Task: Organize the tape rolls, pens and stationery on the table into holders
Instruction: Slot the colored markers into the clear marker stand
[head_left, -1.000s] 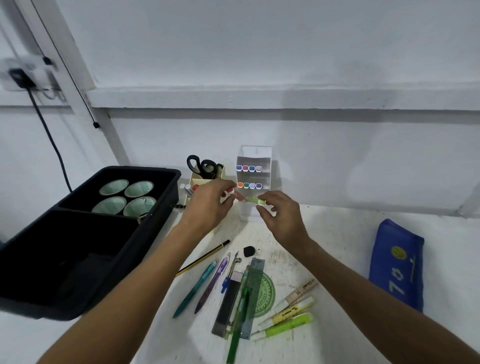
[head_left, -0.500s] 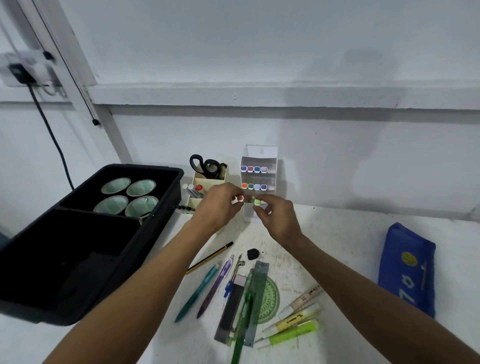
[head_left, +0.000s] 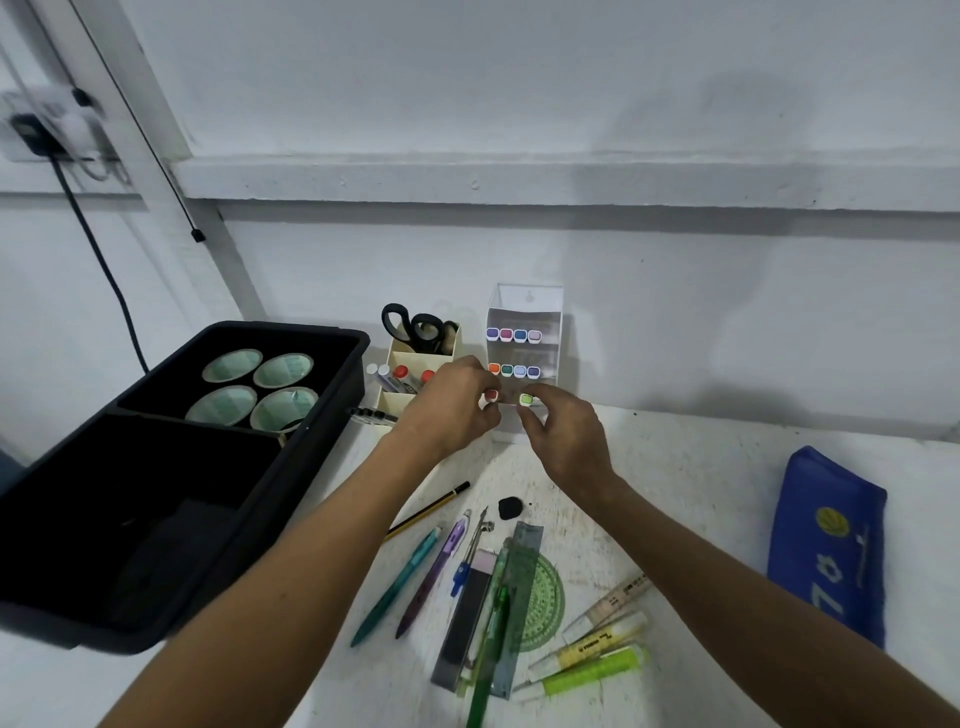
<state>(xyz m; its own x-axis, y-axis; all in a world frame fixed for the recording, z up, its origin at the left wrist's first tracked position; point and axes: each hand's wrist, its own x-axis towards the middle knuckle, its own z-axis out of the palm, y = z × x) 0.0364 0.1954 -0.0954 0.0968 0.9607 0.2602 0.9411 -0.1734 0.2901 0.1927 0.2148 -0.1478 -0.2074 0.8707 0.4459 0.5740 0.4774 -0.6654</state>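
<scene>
A clear tiered marker holder (head_left: 524, 312) stands against the wall with two rows of colour-capped markers. At its lowest tier my left hand (head_left: 449, 402) pinches a red-capped marker (head_left: 491, 396) and my right hand (head_left: 563, 439) pinches a green-capped marker (head_left: 526, 399), both end-on at the holder's front. A cream desk organiser (head_left: 402, 358) to the left holds black scissors (head_left: 413, 327) and small markers. Loose on the table lie a pencil (head_left: 431, 509), a teal pen (head_left: 395, 587), a purple pen (head_left: 434, 574), a green ruler (head_left: 519, 597), a protractor (head_left: 545, 603) and highlighters (head_left: 592, 670).
A black bin (head_left: 171, 540) at the left holds four tape rolls (head_left: 257, 389) in its far compartment. A blue pencil pouch (head_left: 831, 545) lies at the right. A small black eraser (head_left: 509, 506) sits near my right wrist. The wall is close behind the holders.
Both hands have moved forward to the marker holder, turning the red and green markers end-on at its lowest tier.
</scene>
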